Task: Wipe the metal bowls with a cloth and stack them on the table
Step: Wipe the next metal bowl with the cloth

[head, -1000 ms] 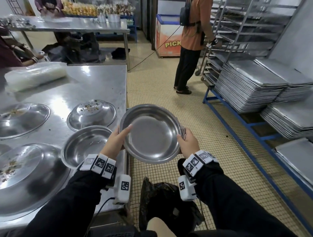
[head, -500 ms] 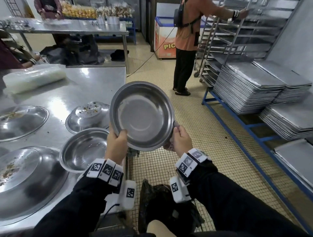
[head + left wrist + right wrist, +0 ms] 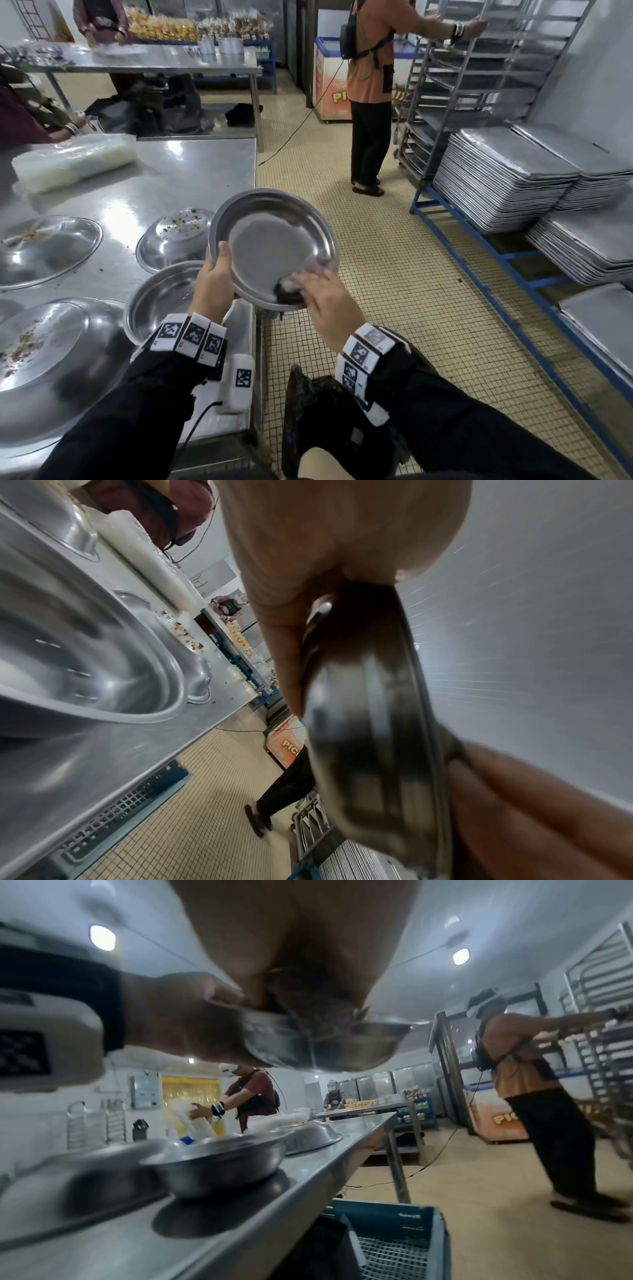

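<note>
I hold a shiny metal bowl (image 3: 270,240) tilted toward me, just off the table's right edge. My left hand (image 3: 215,281) grips its left rim, thumb inside. My right hand (image 3: 322,298), blurred, lies with fingers spread flat on a dark cloth (image 3: 289,291) pressed into the bowl's lower right inside. From the right wrist the cloth (image 3: 318,1015) bunches under my palm on the bowl (image 3: 342,1047). The left wrist view shows the bowl's underside (image 3: 369,723). A second bowl (image 3: 161,301) stands upright on the steel table (image 3: 191,171).
An upturned bowl with crumbs (image 3: 178,233) and large upturned lids (image 3: 44,246) lie on the table, with a plastic-wrapped pack (image 3: 75,164) behind. A person in orange (image 3: 370,85) stands at a rack. Tray stacks (image 3: 496,174) line the right. A black bag (image 3: 325,428) lies at my feet.
My right hand left the bowl's right rim and came onto the inside with the cloth. The bowl moved slightly lower and to the right, while my left hand kept its grip.
</note>
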`<state>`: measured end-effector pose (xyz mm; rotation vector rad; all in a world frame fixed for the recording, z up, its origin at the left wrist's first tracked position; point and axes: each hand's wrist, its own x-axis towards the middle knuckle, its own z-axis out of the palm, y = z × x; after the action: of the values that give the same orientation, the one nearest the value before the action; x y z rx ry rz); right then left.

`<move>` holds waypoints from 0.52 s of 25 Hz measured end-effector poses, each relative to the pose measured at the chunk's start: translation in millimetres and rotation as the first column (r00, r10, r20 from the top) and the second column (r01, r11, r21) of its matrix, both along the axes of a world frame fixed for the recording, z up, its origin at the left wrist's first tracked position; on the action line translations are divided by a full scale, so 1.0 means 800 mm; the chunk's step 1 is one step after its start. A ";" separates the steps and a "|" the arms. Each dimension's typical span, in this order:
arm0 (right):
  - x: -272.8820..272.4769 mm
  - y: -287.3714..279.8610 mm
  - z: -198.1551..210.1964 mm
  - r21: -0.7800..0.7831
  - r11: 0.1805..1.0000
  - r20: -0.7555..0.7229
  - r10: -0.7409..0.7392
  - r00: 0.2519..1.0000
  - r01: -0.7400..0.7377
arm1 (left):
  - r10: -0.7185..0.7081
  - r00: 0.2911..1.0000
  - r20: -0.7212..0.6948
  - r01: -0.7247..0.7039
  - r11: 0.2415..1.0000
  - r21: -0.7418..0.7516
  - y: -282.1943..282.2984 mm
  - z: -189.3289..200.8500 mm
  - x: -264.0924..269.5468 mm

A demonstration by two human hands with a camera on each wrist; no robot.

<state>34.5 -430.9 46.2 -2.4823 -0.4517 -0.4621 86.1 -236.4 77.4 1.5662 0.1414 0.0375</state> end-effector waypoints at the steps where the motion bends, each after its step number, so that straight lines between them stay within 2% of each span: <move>1: -0.004 0.007 0.003 -0.002 0.993 -0.066 0.113 0.991 -0.114 | -0.011 1.000 0.025 0.011 1.000 0.012 -0.002 0.002 0.000; 3: -0.011 0.015 0.014 0.004 0.955 -0.222 0.291 0.931 -0.298 | -0.040 0.996 0.075 0.038 0.999 0.028 -0.005 0.005 -0.003; 4: -0.012 0.015 0.017 -0.043 0.942 -0.279 0.310 0.909 -0.334 | -0.048 0.995 0.087 0.045 0.999 0.027 -0.004 0.004 -0.004; 6: -0.004 0.005 0.014 -0.262 0.914 -0.322 0.219 0.921 -0.309 | -0.062 0.994 0.088 0.059 0.998 0.038 -0.002 0.006 -0.005; 8: 0.008 -0.016 0.006 -0.477 0.856 -0.320 0.040 0.947 -0.198 | -0.091 0.994 0.064 0.086 0.994 0.072 0.000 0.004 -0.008; 9: 0.013 -0.025 0.002 -0.532 0.837 -0.314 -0.053 0.948 -0.129 | -0.106 0.993 0.042 0.102 0.990 0.094 0.001 0.001 -0.010; 11: 0.012 -0.029 -0.003 -0.525 0.847 -0.325 -0.113 0.939 -0.080 | -0.125 0.992 0.008 0.122 0.984 0.128 0.000 -0.003 -0.014; 13: -0.003 -0.015 -0.004 -0.405 0.897 -0.382 0.009 0.924 -0.176 | -0.134 0.991 0.004 0.132 0.983 0.125 0.002 -0.002 -0.016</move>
<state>31.7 -442.6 43.3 -2.8685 -0.5623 0.1802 73.3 -235.2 75.8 1.6965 0.0245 -0.0499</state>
